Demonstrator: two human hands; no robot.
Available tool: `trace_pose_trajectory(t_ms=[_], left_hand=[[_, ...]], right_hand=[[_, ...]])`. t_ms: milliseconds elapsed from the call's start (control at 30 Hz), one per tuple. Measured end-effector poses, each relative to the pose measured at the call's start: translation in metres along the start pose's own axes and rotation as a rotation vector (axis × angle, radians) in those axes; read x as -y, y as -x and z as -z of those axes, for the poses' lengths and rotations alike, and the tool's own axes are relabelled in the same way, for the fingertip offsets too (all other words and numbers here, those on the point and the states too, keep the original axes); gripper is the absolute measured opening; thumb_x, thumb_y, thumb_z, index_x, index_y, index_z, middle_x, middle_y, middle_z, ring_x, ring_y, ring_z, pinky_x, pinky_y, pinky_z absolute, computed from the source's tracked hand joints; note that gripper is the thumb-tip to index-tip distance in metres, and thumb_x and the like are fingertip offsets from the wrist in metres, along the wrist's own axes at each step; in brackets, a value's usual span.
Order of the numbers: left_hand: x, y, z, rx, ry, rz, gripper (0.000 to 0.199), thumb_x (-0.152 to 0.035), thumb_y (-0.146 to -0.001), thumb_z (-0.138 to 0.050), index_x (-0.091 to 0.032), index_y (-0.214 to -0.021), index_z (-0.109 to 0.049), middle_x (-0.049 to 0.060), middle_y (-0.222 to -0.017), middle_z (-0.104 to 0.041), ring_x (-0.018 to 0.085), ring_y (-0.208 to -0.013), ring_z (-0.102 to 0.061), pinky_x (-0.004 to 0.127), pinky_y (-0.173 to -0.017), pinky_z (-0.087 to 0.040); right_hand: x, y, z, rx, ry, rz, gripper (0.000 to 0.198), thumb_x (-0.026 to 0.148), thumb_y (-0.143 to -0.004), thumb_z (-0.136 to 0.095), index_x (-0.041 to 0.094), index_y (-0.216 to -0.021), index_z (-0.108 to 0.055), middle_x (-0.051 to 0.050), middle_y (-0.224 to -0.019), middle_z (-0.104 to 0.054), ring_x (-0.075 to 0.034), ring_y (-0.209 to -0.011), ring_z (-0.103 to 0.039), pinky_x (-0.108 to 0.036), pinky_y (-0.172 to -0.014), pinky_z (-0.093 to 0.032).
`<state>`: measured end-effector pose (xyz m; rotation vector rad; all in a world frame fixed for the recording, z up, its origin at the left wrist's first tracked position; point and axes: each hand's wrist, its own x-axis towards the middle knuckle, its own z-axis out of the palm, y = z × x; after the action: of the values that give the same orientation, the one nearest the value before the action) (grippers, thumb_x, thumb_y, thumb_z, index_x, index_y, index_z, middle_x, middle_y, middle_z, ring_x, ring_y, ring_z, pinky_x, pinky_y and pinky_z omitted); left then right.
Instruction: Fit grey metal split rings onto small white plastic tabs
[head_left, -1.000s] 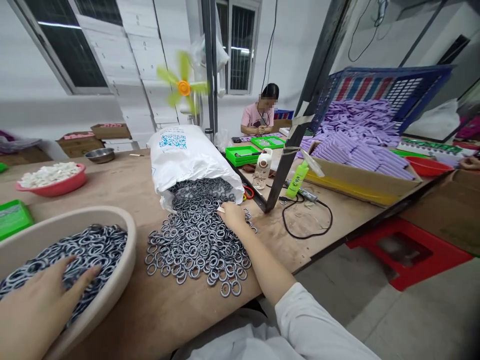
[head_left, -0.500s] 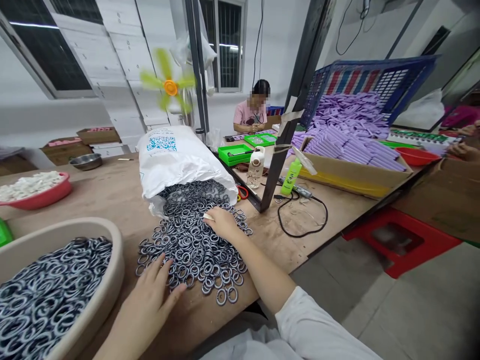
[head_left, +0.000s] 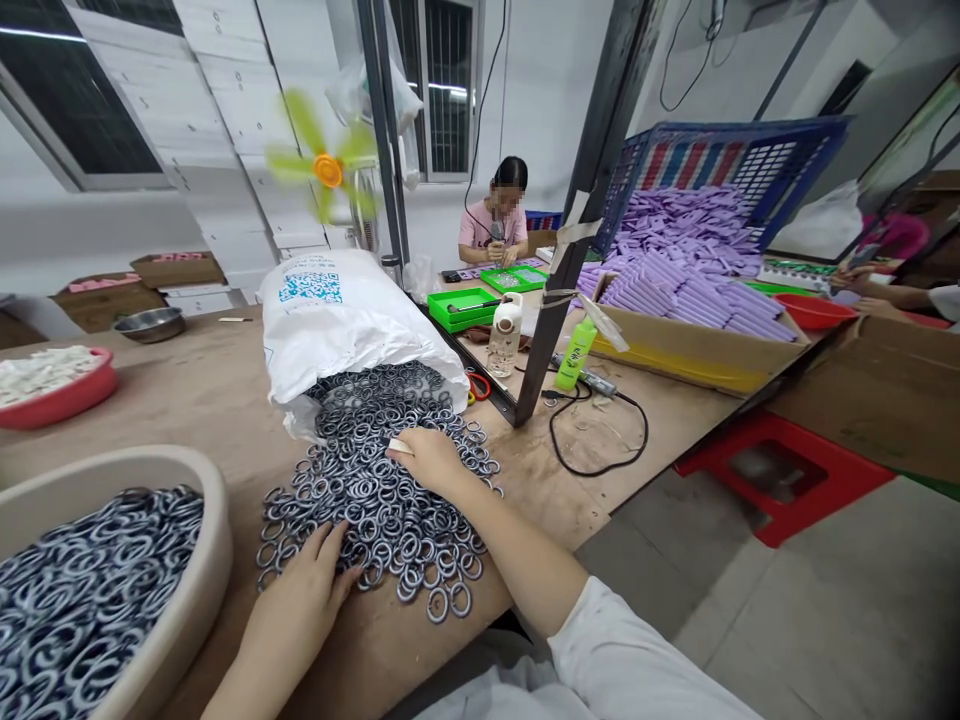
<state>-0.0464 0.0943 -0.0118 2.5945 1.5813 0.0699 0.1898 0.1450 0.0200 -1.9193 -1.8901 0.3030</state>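
Observation:
A pile of dark grey rings (head_left: 397, 510) spills out of a white sack (head_left: 337, 320) onto the wooden table. My right hand (head_left: 431, 460) is over the upper part of the pile, its fingers closed on a small white piece (head_left: 400, 445) whose kind I cannot make out. At the near left edge of the pile lies my left hand (head_left: 307, 590), fingers spread and touching the rings. To its left stands a beige basin (head_left: 217, 500) full of the same kind of rings.
A dark metal post (head_left: 559, 280) rises right of the sack, with scissors (head_left: 478, 387), a bottle (head_left: 505, 335) and a cable (head_left: 600, 470) near its foot. A red bowl (head_left: 82, 385) of white pieces stands left. Across the table sits a person (head_left: 495, 220); purple pieces fill a carton (head_left: 690, 355).
The view has shifted slightly. My left hand has moved in against the rings, its fingers lower and closer to the pile. My right hand still holds the white piece.

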Motion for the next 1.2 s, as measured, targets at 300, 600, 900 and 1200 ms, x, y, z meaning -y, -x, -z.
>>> trace_pose_trajectory(t_ms=[300, 600, 900, 1200], left_hand=[[-0.019, -0.025, 0.031, -0.223, 0.416, 0.034, 0.044, -0.052, -0.093, -0.036, -0.02, -0.106, -0.064, 0.01, -0.108, -0.072, 0.025, -0.096, -0.068, 0.035, -0.077, -0.053], [-0.012, -0.032, 0.009, -0.283, 0.96, 0.159, 0.045, -0.062, -0.082, -0.055, -0.017, -0.087, -0.063, 0.003, -0.074, -0.066, 0.019, -0.07, -0.061, 0.027, -0.064, -0.048], [-0.015, -0.028, 0.017, -0.291, 1.188, 0.271, 0.053, -0.068, -0.074, -0.06, -0.017, -0.087, -0.061, 0.001, -0.071, -0.062, 0.017, -0.066, -0.057, 0.028, -0.063, -0.048], [-0.019, -0.027, 0.018, -0.292, 1.272, 0.233, 0.049, -0.067, -0.079, -0.057, -0.019, -0.07, -0.054, -0.002, -0.062, -0.051, 0.012, -0.058, -0.046, 0.023, -0.054, -0.039]], right_hand=[[0.023, 0.013, -0.012, 0.038, -0.566, 0.126, 0.036, 0.043, -0.092, -0.058, 0.019, -0.067, -0.051, 0.007, -0.058, -0.043, -0.009, -0.058, -0.039, -0.022, -0.058, -0.025], [0.037, 0.022, -0.029, 0.101, -0.963, 0.131, 0.025, 0.041, -0.087, -0.064, 0.017, -0.079, -0.058, 0.006, -0.067, -0.051, -0.009, -0.064, -0.044, -0.021, -0.062, -0.034], [0.043, 0.027, -0.036, 0.281, -1.201, 0.121, 0.046, 0.058, -0.069, -0.076, 0.017, -0.072, -0.057, 0.008, -0.06, -0.043, -0.006, -0.056, -0.034, -0.021, -0.052, -0.027], [0.046, 0.032, -0.044, 0.327, -1.215, 0.064, 0.044, 0.056, -0.067, -0.078, 0.018, -0.081, -0.06, 0.006, -0.067, -0.054, -0.009, -0.056, -0.048, -0.023, -0.054, -0.043]])
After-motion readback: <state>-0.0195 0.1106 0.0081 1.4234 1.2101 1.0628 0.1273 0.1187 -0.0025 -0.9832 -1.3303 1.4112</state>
